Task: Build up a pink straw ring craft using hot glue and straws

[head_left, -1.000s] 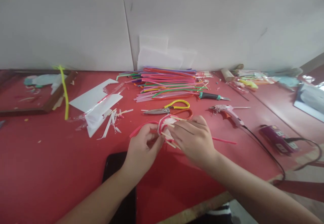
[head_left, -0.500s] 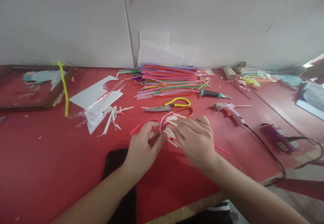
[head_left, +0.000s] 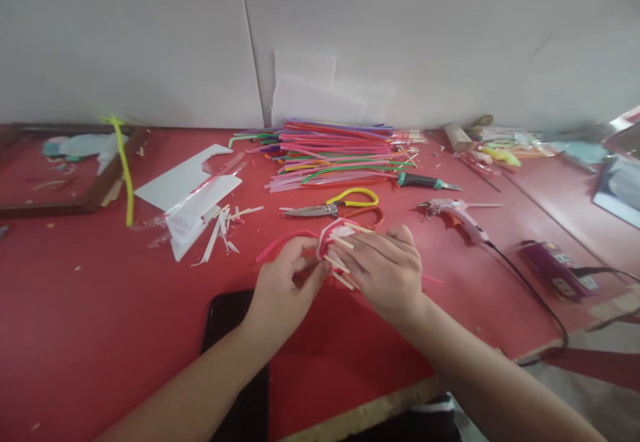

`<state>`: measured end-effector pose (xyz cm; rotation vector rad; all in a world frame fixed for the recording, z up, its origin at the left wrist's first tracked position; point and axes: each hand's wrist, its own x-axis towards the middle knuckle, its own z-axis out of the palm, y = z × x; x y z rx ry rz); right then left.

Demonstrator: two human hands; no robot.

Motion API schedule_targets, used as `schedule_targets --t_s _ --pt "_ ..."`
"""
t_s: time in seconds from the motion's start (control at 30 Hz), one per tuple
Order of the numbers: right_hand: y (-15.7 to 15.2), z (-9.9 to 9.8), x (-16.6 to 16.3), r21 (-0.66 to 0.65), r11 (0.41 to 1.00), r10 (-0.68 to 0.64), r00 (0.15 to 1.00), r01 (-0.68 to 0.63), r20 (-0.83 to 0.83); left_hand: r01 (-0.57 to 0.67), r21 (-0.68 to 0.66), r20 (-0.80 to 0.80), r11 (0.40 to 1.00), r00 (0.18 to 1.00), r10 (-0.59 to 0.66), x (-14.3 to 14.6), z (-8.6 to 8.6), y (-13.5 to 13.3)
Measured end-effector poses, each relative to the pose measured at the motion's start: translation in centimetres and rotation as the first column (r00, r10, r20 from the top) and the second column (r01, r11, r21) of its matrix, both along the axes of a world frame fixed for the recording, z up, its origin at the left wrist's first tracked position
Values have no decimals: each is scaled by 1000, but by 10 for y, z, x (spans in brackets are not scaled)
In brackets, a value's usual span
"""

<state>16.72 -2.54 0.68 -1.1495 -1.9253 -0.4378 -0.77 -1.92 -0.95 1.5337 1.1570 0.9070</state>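
Note:
My left hand and my right hand meet over the red table, both closed on a small pink-and-white craft piece with thin wooden sticks poking out of it. A pink straw runs from the piece to the left, under my left fingers. Just behind the piece lie scissors with yellow and orange handles. A black phone lies under my left forearm.
A heap of coloured straws lies by the wall, with a green-handled knife to its right. A pink glue gun and its black cord lead to a purple power strip. White paper and scraps lie left, beside a wooden tray.
The hands stay together on the craft piece with small finger shifts. The view has drifted slightly, so the pink straw end at the right shows shorter.

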Motion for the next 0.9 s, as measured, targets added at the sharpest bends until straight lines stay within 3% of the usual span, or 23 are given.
schedule_targets --t_s 0.33,0.6,0.9 --pt "-2 -5 1 58 998 32 999 -30 -32 54 22 23 998 998 -54 0 -2 -1" --pt "1 2 5 -55 997 54 997 -51 54 -16 48 -67 999 998 19 0 4 -1" --pt "-5 1 14 -7 996 94 994 -94 55 76 53 -47 996 996 -74 -1 -5 -3"
